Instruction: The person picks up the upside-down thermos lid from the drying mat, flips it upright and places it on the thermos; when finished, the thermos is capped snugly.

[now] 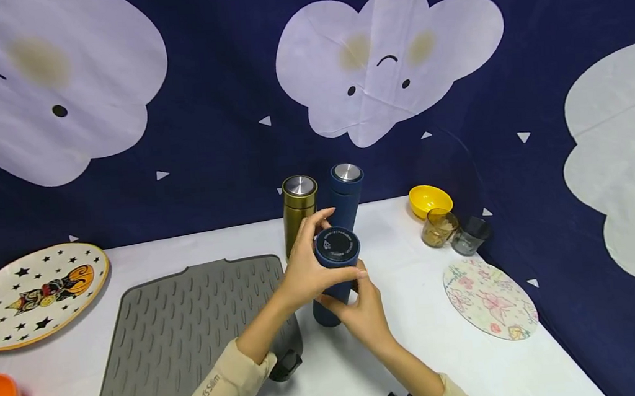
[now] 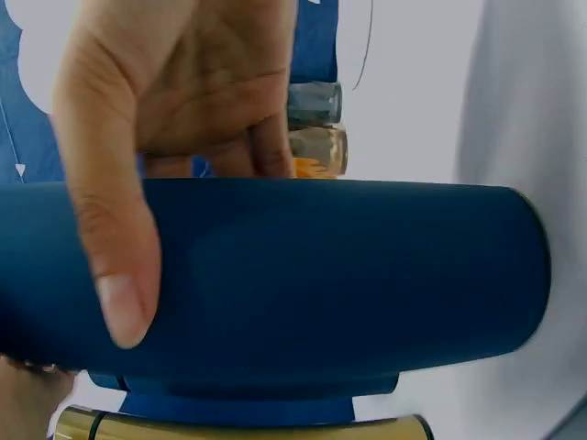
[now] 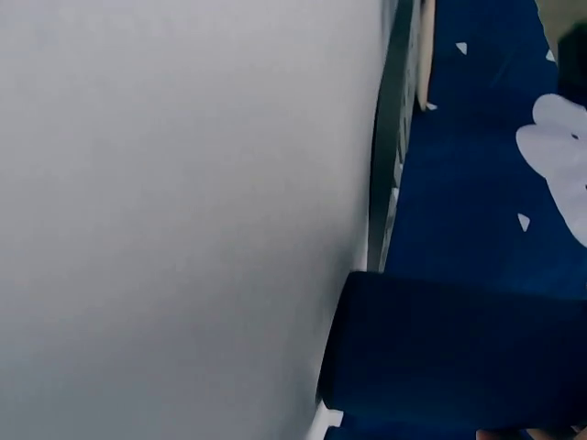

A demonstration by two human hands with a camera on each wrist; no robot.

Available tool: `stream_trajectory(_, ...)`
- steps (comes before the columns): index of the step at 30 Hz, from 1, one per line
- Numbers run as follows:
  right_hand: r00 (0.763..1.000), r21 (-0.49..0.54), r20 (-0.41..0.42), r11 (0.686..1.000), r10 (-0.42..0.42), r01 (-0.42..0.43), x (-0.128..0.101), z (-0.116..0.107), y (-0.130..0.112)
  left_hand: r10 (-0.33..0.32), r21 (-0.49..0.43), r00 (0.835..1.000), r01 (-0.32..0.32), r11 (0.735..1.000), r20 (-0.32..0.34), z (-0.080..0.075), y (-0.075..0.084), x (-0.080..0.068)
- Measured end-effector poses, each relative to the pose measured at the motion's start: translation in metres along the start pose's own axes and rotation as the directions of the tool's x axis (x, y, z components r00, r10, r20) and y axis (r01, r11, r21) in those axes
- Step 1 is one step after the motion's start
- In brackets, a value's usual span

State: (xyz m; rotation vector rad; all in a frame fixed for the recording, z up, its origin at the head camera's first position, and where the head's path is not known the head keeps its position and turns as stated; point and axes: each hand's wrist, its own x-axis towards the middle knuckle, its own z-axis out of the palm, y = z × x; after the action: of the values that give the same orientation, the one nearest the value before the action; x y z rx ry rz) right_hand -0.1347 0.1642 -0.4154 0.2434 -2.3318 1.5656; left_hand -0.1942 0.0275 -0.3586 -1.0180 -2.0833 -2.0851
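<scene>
Both hands are wrapping around a dark blue flask [image 1: 334, 271] near the middle of the white counter [image 1: 418, 339], tilting its black cap toward the head camera. The left hand [image 1: 306, 267] is curling its fingers around the upper body just under the cap, and the right hand [image 1: 367, 315] is gripping the lower part. The left wrist view is showing the thumb [image 2: 115, 247] pressing across the blue body. Right behind it, a gold flask [image 1: 298, 212] and another blue flask [image 1: 345, 194] are standing upright side by side toward the back edge. A grey ribbed mat [image 1: 188, 332] is lying just left of the hands, and a yellow bowl [image 1: 429, 200] is sitting near the back right corner.
</scene>
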Motion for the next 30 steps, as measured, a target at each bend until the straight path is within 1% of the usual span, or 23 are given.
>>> stream_trajectory(1, 1.000, -0.002, -0.003, 1.000, -0.001, 0.001, -0.001, 0.000, 0.000, 0.004, -0.016, 1.000, -0.004, 1.000, 0.006, 0.000, 0.000, 0.000)
stream_trajectory(2, 1.000, 0.000, -0.004, 1.000, 0.001, -0.001, -0.001, 0.000, 0.000, 0.008, -0.060, 0.999, -0.007, 0.998, 0.031, -0.001, 0.000, 0.000)
stream_trajectory(4, 1.000, 0.002, -0.003, 1.000, 0.017, -0.017, -0.002, 0.001, 0.000, 0.019, -0.172, 0.994, 0.000, 0.985, 0.108, -0.005, 0.000, 0.001)
stream_trajectory(6, 0.999, 0.005, -0.005, 0.999, 0.034, -0.034, -0.001, 0.000, 0.000, 0.020, -0.231, 0.987, 0.017, 0.973, 0.157, -0.008, 0.000, 0.000)
stream_trajectory(7, 0.999, 0.005, -0.004, 0.999, 0.037, -0.037, 0.000, 0.000, 0.001, 0.013, -0.210, 0.989, 0.019, 0.978, 0.148, -0.007, 0.000, -0.001)
stream_trajectory(9, 1.000, 0.002, 0.005, 1.000, 0.026, -0.026, 0.001, -0.001, 0.002, 0.006, -0.070, 0.997, -0.001, 0.998, 0.072, -0.004, 0.000, -0.002)
stream_trajectory(10, 1.000, -0.001, 0.005, 1.000, 0.024, -0.024, 0.001, -0.001, 0.002, 0.000, 0.010, 1.000, -0.001, 1.000, 0.024, -0.002, 0.001, -0.003)
stream_trajectory(11, 1.000, -0.003, 0.006, 1.000, 0.020, -0.019, 0.001, -0.002, 0.002, 0.001, 0.065, 1.000, 0.000, 0.998, -0.014, 0.001, 0.001, -0.004)
stream_trajectory(12, 1.000, -0.005, 0.009, 1.000, 0.014, -0.014, 0.001, -0.002, 0.003, -0.004, 0.086, 0.999, 0.007, 0.996, -0.035, 0.002, 0.001, -0.004)
stream_trajectory(13, 1.000, -0.004, 0.012, 1.000, 0.010, -0.010, 0.001, -0.002, 0.003, -0.008, 0.079, 0.999, 0.011, 0.997, -0.039, 0.003, 0.001, -0.004)
stream_trajectory(14, 1.000, -0.001, 0.011, 1.000, 0.010, -0.010, 0.001, -0.002, 0.002, -0.002, 0.041, 1.000, 0.003, 0.999, -0.025, 0.003, 0.001, -0.003)
stream_trajectory(16, 1.000, 0.005, 0.007, 1.000, 0.023, -0.023, 0.001, -0.002, 0.002, 0.012, -0.089, 0.999, -0.009, 0.996, 0.037, 0.001, 0.000, -0.002)
stream_trajectory(17, 1.000, 0.009, 0.008, 1.000, 0.024, -0.024, 0.001, -0.002, 0.002, 0.016, -0.136, 0.998, -0.007, 0.991, 0.065, 0.000, 0.001, -0.003)
stream_trajectory(18, 1.000, 0.012, 0.009, 1.000, 0.022, -0.022, 0.001, -0.003, 0.002, 0.011, -0.158, 0.997, 0.001, 0.987, 0.080, 0.000, 0.001, -0.003)
stream_trajectory(20, 1.000, 0.012, 0.009, 1.000, 0.016, -0.016, 0.001, -0.003, 0.002, 0.014, -0.098, 0.999, -0.009, 0.995, 0.050, 0.001, 0.002, -0.004)
stream_trajectory(22, 1.000, 0.004, 0.008, 1.000, 0.004, -0.004, 0.001, -0.003, 0.003, 0.019, 0.028, 1.000, -0.019, 0.999, -0.011, 0.004, 0.002, -0.004)
stream_trajectory(23, 1.000, 0.003, 0.007, 1.000, 0.000, 0.000, 0.001, -0.003, 0.003, 0.019, 0.057, 1.000, -0.017, 0.998, -0.025, 0.004, 0.003, -0.003)
stream_trajectory(24, 1.000, 0.003, 0.005, 1.000, -0.003, 0.003, 0.000, -0.004, 0.003, 0.017, 0.046, 1.000, -0.016, 0.999, -0.021, 0.004, 0.003, -0.003)
stream_trajectory(25, 1.000, 0.004, 0.006, 1.000, -0.003, 0.003, 0.000, -0.003, 0.003, 0.016, 0.006, 1.000, -0.016, 1.000, -0.003, 0.003, 0.003, -0.002)
stream_trajectory(26, 1.000, 0.004, 0.010, 1.000, -0.001, 0.001, 0.000, -0.003, 0.003, 0.020, -0.063, 0.999, -0.018, 0.998, 0.032, 0.001, 0.003, 0.000)
stream_trajectory(28, 1.000, 0.010, 0.018, 1.000, 0.007, -0.007, 0.000, -0.003, 0.004, 0.024, -0.186, 0.994, -0.004, 0.982, 0.105, -0.002, 0.003, 0.001)
stream_trajectory(29, 1.000, 0.012, 0.018, 1.000, 0.010, -0.010, 0.000, -0.003, 0.004, 0.016, -0.223, 0.992, 0.013, 0.975, 0.129, -0.003, 0.003, 0.001)
stream_trajectory(30, 1.000, 0.015, 0.017, 1.000, 0.014, -0.014, 0.001, -0.003, 0.004, 0.008, -0.225, 0.991, 0.022, 0.974, 0.131, -0.002, 0.003, 0.000)
